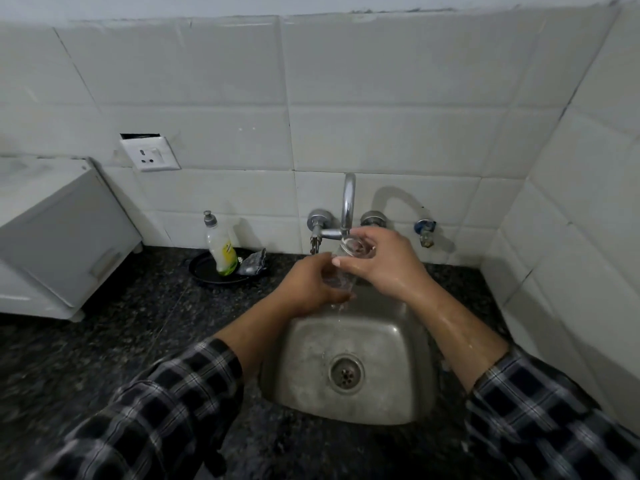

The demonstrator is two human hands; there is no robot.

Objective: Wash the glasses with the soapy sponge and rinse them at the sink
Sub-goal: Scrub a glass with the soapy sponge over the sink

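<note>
Under the tap [348, 202], above the sink [304, 344], a tilted glass [338, 277] is gripped by both hands: the left hand [308, 285] curls round its base, the right hand [384, 263] pinches its rim.

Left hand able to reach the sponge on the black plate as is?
Likely yes, once freed: the left hand grips the glass with the right hand; only bare counter lies between it and the sponge, soap bottle off to the far side.
</note>
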